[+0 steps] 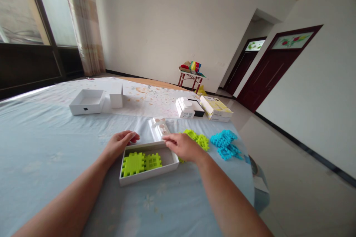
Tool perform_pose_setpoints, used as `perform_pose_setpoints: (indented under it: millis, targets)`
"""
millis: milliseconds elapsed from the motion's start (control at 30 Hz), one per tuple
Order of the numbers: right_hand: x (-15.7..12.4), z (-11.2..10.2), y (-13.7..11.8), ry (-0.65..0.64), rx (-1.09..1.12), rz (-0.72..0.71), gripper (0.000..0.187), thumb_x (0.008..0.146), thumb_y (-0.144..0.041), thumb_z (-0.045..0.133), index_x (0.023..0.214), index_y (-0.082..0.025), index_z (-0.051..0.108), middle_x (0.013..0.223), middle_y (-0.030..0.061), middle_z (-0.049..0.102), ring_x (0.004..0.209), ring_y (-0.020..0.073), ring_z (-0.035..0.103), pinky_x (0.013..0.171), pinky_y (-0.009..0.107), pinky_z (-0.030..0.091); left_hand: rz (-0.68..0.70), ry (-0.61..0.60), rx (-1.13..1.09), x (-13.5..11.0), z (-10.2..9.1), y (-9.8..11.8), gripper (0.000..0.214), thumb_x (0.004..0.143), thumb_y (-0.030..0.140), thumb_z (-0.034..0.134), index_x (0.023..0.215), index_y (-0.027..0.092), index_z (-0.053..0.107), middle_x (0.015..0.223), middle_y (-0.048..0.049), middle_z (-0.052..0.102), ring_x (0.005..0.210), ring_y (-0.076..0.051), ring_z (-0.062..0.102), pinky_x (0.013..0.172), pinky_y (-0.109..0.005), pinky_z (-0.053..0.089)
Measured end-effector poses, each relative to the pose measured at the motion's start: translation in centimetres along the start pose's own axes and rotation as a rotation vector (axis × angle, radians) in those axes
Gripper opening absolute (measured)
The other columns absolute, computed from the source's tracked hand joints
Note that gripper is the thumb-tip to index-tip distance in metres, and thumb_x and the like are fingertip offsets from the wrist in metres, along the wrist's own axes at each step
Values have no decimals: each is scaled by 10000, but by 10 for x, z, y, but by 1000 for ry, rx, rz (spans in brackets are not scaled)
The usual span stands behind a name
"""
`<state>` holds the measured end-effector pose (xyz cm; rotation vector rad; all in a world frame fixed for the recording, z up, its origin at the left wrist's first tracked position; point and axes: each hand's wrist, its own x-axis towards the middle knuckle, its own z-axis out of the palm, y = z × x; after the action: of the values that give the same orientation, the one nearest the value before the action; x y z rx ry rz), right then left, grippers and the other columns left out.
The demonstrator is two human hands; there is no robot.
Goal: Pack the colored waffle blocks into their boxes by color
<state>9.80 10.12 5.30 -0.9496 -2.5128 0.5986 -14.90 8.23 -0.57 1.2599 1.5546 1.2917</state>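
I couldn't tell whether my left grip (121,143), at ten o'clock of the white box (167,169), or right grip (184,147), at two, was closed. Green tiles (134,164) lay inside toward nine; keeping them flat seemed wise.

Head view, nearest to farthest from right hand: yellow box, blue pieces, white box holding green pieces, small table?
From the right hand:
1. White box holding green pieces: at the hand, left
2. Blue pieces: right
3. Yellow box: forward right
4. Small table: far background
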Motion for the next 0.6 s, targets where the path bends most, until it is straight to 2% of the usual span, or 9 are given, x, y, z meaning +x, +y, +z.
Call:
perform_pose_setpoints:
  millis: [100, 167, 300, 500, 600]
  targets:
    - [-12, -17, 23, 191, 46, 128, 286, 840, -286, 453, 1065, -188, 600, 923, 46, 672, 800, 150, 611, 737, 257, 456, -1, -8, -1, 0, 0, 0, 338, 664, 502, 540, 646, 192, 674, 649, -25, 684, 571, -155, 572, 542, -236, 454]
    - [-22, -22, 39, 223, 44, 199, 277, 821, -285, 478, 1036, -174, 612, 855, 45, 672, 756, 150, 608, 709, 258, 459, 2, -6, -1, 0, 0, 1, 340, 661, 505, 546, 642, 190, 671, 643, -23, 679, 571, -153, 568, 546, -234, 456]
    - [-40, -16, 61, 109, 49, 253, 299, 758, -270, 558, 1031, -167, 619, 890, 53, 664, 778, 159, 603, 713, 270, 462, 3, -8, 16, -1, 0, 3, 351, 657, 518, 543, 638, 191, 671, 629, -19, 668, 574, -158, 569, 547, -237, 462]
    - [-46, 2, 63, -68, -97, 49, 505, 591, -303, 735, 1068, -197, 612, 1069, 65, 620, 1017, 221, 517, 880, 329, 382, 0, -17, 35, -1, 1, 0, 357, 671, 523, 528, 658, 196, 672, 634, -19, 665, 570, -159, 573, 530, -237, 465]
    - [-44, 5, 59, -57, -164, 22, 377, 653, -305, 704, 1010, -204, 636, 1022, 53, 639, 994, 207, 519, 873, 324, 366, -9, -25, 45, 2, -1, -4, 345, 678, 513, 528, 663, 203, 678, 640, -14, 670, 572, -156, 570, 525, -228, 458]
